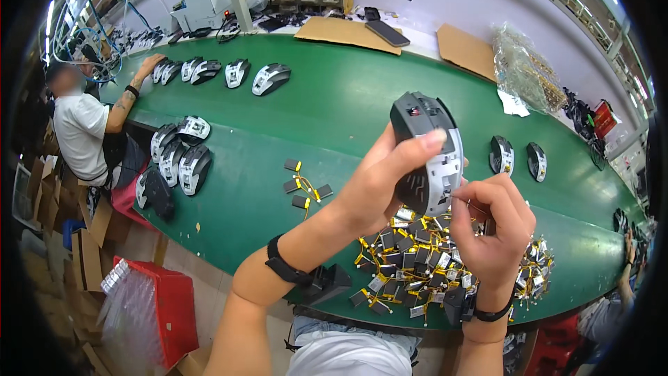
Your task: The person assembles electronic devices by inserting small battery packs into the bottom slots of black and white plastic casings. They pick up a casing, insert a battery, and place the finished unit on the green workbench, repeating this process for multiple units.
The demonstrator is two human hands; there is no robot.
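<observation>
Grey-and-white curved plastic mouse shell (443, 168) clasped by bare left hand (378, 182), fingers wrapped close; bare right hand (495, 228) curls fingers at shell's five-o'clock edge, whether gripping anything cannot tell

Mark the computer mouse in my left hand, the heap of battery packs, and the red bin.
Computer mouse (440, 177), head view: on its white side.
Heap of battery packs (422, 259), head view: on packs in its left half.
Red bin (177, 312), head view: on its side wall.
</observation>
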